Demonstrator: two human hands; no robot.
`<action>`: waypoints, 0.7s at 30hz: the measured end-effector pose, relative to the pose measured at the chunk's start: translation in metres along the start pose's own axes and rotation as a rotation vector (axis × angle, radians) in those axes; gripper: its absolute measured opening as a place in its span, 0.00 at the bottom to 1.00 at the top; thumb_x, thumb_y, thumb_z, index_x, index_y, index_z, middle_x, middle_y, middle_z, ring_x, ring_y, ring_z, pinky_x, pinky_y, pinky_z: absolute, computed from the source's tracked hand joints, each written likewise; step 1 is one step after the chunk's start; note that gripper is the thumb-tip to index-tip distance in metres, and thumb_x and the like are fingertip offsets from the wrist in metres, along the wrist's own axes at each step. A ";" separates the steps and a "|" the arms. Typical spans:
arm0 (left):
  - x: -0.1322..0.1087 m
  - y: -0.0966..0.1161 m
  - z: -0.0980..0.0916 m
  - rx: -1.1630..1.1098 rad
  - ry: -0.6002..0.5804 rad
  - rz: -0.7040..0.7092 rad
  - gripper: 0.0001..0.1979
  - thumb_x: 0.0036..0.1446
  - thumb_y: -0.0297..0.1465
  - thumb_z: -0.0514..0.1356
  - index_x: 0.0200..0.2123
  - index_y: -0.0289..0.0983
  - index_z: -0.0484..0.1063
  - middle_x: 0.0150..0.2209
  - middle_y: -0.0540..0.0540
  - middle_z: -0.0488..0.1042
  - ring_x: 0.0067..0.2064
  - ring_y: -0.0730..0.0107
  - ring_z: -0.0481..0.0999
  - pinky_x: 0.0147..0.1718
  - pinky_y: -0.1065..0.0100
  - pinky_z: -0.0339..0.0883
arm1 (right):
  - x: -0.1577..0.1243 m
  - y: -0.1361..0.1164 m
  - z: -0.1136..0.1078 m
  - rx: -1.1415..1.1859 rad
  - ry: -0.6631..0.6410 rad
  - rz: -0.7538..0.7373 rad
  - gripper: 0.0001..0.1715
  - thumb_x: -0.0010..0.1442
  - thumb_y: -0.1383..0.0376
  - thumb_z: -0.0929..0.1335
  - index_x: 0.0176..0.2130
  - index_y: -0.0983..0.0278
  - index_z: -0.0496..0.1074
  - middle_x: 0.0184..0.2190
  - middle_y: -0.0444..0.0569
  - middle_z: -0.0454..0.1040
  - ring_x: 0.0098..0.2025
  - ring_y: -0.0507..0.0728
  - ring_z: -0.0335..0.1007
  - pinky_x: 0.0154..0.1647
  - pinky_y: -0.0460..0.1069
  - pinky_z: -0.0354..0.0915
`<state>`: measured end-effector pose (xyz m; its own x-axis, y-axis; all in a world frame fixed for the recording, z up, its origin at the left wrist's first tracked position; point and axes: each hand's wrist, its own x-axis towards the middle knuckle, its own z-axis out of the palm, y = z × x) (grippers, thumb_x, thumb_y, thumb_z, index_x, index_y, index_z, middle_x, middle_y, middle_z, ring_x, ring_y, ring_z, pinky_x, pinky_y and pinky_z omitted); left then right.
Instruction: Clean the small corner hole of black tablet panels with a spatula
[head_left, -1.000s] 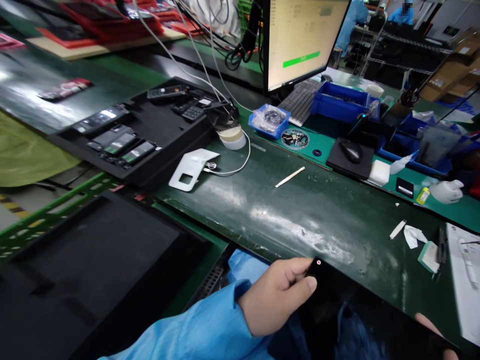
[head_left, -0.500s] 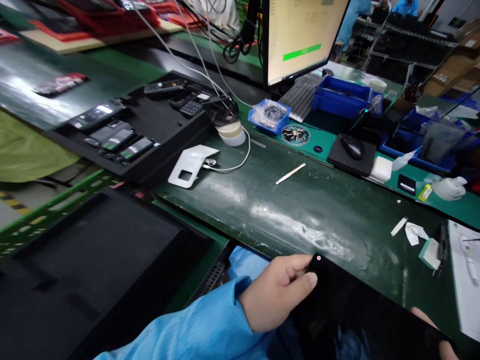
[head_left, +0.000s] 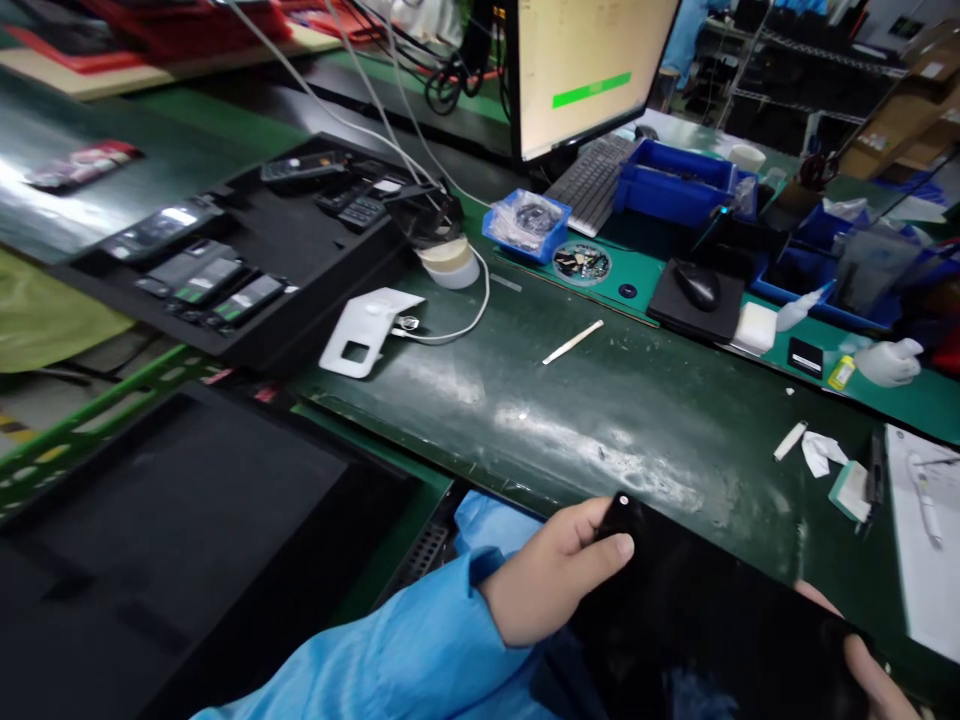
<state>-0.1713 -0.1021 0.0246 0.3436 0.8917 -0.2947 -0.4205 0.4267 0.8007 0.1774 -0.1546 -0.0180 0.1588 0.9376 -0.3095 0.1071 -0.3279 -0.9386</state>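
A large, glossy black flat panel [head_left: 720,600], like a tablet screen, is held in front of me over the near edge of the green bench [head_left: 465,430]. My left hand [head_left: 555,570] grips its left corner, thumb on top beside a small white round spot. At the right end, the fingers and thumb of my right hand [head_left: 862,650] clasp the edge, partly cut off by the frame. The panel's underside is hidden, and its lower part runs out of view. Beyond it on the bench lie a thin pale stick [head_left: 573,342] and a white plastic piece [head_left: 367,330] with a cable.
A black tray of handheld devices [head_left: 247,250] stands at the back left, with a large black foam-lined tray [head_left: 172,500] nearer. At the back are a monitor [head_left: 592,70], keyboard [head_left: 592,180], blue bins [head_left: 675,185] and mouse [head_left: 697,287]. Papers [head_left: 926,540] lie right.
The view has turned slightly, so the bench items appear shifted left. More of my right hand shows on the panel's right end. Both hands keep their hold.
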 end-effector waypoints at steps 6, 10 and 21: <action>0.007 -0.007 -0.002 -0.208 0.260 -0.131 0.20 0.57 0.40 0.72 0.51 0.38 0.81 0.47 0.41 0.85 0.52 0.50 0.82 0.56 0.55 0.72 | 0.012 -0.061 0.054 0.317 0.059 0.189 0.28 0.64 0.46 0.71 0.58 0.54 0.78 0.56 0.52 0.80 0.58 0.69 0.77 0.63 0.65 0.70; 0.008 0.011 -0.004 -0.303 0.451 -0.148 0.25 0.56 0.36 0.72 0.57 0.39 0.77 0.49 0.41 0.84 0.55 0.47 0.82 0.57 0.52 0.75 | 0.014 -0.059 0.043 0.168 0.117 -0.017 0.30 0.66 0.47 0.71 0.62 0.54 0.74 0.60 0.52 0.76 0.62 0.65 0.73 0.65 0.60 0.68; 0.012 0.007 0.004 -0.287 0.563 0.058 0.29 0.55 0.42 0.73 0.58 0.38 0.77 0.52 0.39 0.84 0.61 0.42 0.78 0.64 0.46 0.68 | -0.005 -0.036 0.029 -0.291 -0.055 0.049 0.26 0.63 0.41 0.71 0.33 0.61 0.76 0.28 0.47 0.76 0.33 0.57 0.73 0.37 0.49 0.71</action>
<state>-0.1669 -0.0892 0.0284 -0.1474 0.8242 -0.5468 -0.6606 0.3294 0.6746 0.1447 -0.1441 0.0130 0.1181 0.9220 -0.3688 0.3785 -0.3852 -0.8417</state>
